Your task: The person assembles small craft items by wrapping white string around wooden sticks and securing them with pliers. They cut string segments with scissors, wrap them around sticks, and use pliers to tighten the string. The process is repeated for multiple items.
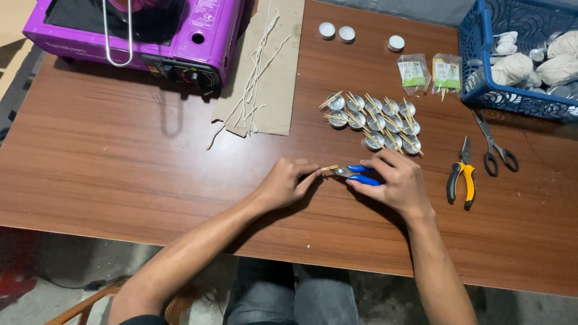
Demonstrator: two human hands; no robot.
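Note:
My right hand (394, 180) grips small blue-handled pliers (361, 174), their jaws pointing left. My left hand (288, 180) pinches thin wooden toothpicks (329, 168) at the pliers' tip, low over the brown wooden table (120, 162). Just beyond my hands sits a cluster of several small metal cups (376, 120), each with toothpicks laid across its rim.
Yellow-handled pliers (462, 177) and scissors (494, 144) lie to the right. A blue basket (481, 66) with string balls and cups stands far right. Two toothpick packets (430, 73), three white tealight cups (345, 33), cardboard with white wicks (265, 72) and a purple portable stove (138, 30) are at the back.

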